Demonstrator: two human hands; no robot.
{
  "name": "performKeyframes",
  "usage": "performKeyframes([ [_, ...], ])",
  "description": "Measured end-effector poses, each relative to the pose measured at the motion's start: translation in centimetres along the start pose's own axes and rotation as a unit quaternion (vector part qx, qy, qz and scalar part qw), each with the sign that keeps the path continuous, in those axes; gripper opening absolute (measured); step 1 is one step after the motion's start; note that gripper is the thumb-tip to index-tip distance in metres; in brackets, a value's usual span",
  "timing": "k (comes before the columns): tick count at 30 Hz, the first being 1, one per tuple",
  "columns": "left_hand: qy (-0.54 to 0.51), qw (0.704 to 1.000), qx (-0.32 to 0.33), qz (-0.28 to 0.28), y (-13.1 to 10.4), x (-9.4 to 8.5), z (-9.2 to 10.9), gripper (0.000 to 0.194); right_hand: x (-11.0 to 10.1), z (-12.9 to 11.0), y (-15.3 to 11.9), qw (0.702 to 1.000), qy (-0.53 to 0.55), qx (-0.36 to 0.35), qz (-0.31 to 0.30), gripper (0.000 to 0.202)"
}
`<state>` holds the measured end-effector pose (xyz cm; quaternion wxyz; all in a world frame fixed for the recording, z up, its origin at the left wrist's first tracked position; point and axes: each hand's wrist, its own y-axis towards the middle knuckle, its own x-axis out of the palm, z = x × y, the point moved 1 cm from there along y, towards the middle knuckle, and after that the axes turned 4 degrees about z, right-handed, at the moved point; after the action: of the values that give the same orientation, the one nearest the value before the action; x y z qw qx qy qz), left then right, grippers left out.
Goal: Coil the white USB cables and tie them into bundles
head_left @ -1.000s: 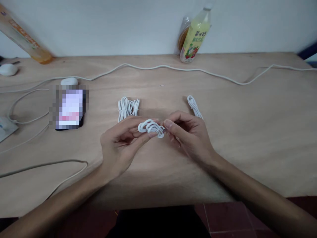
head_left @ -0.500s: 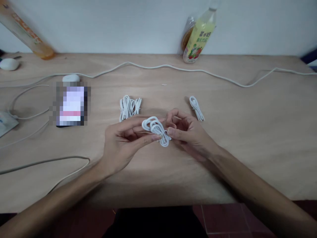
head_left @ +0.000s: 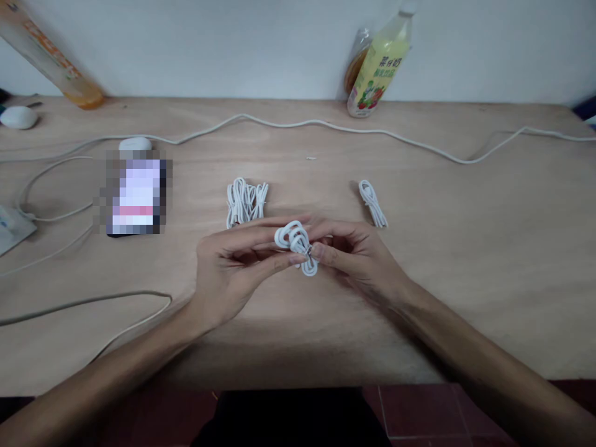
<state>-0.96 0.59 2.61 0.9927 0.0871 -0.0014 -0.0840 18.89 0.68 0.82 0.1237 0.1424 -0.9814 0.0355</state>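
Note:
A coiled white cable [head_left: 296, 237] is held up between both hands above the table, its loops gathered at a narrow waist. My left hand [head_left: 237, 261] pinches it from the left, thumb on the near side and fingers behind. From the right, my right hand [head_left: 351, 251] presses thumb and fingertips at the waist, where a thin tie seems to sit. Behind my left hand lies a group of bundled white cables [head_left: 244, 200], partly covered by the fingers. Another single white cable bundle [head_left: 372, 202] rests beyond my right hand.
At left are a phone [head_left: 137, 195] with a pixelated screen, a white case [head_left: 135, 145] and loose cables. A yellow-labelled bottle [head_left: 377, 71] and an orange bottle [head_left: 51, 59] lean at the wall. One long white cable [head_left: 316, 122] crosses the table's back.
The fingers of my right hand have straightened and come closer to my left fingers behind the coil. The coil has turned slightly, its upper loops moving right.

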Motion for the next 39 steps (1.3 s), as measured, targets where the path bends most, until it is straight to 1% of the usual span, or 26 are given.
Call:
performKeyframes([
  [4, -0.003, 1.0, 0.002, 0.014, 0.0, 0.1, 0.0, 0.021, 0.2, 0.2, 0.0, 0.997, -0.045, -0.058, 0.028, 0.019],
  [6, 0.008, 1.0, -0.001, 0.018, 0.0, 0.0, -0.2, 0.021, 0.2, 0.3, -0.1, 0.995, -0.058, -0.066, 0.042, 0.018],
  [10, 0.005, 1.0, -0.025, 0.016, -0.1, 0.1, -0.5, 0.018, 0.2, 0.3, -0.2, 0.994, -0.066, -0.071, 0.047, 0.015],
  [14, -0.022, 0.998, -0.058, 0.016, 0.1, 0.3, -0.4, 0.015, 0.4, 0.1, -0.1, 0.996, -0.046, -0.06, 0.045, 0.017],
  [19, -0.053, 0.996, -0.075, 0.002, 0.4, 0.2, -0.4, 0.021, 0.6, 0.3, -0.1, 0.999, 0.009, -0.03, 0.038, 0.025],
  [23, -0.076, 0.992, -0.098, -0.022, 0.6, 0.0, -0.9, 0.025, 0.4, 0.7, -0.1, 0.999, 0.023, 0.001, 0.038, 0.023],
  [26, -0.102, 0.988, -0.11, -0.023, 0.6, 0.1, -1.2, 0.024, 0.4, 0.8, 0.0, 0.999, 0.029, -0.003, 0.03, 0.022],
  [29, -0.131, 0.985, -0.115, -0.014, 0.7, 0.2, -1.4, 0.026, 0.5, 0.7, -0.1, 0.999, 0.011, -0.016, 0.042, 0.026],
  [31, -0.132, 0.985, -0.112, -0.003, 0.8, 0.1, -1.5, 0.029, 0.6, 0.7, -0.3, 0.998, -0.01, -0.009, 0.063, 0.029],
  [33, -0.123, 0.987, -0.106, 0.009, 0.9, 0.0, -1.5, 0.03, 0.7, 0.9, -0.4, 0.997, -0.02, 0.015, 0.074, 0.034],
  [36, -0.106, 0.99, -0.093, 0.018, 1.0, -0.2, -1.5, 0.03, 0.7, 1.5, -0.4, 0.998, 0.002, 0.04, 0.055, 0.041],
  [39, -0.08, 0.994, -0.065, 0.026, 0.9, -0.3, -1.2, 0.029, 0.5, 2.0, -0.1, 0.997, 0.023, 0.037, 0.057, 0.04],
])
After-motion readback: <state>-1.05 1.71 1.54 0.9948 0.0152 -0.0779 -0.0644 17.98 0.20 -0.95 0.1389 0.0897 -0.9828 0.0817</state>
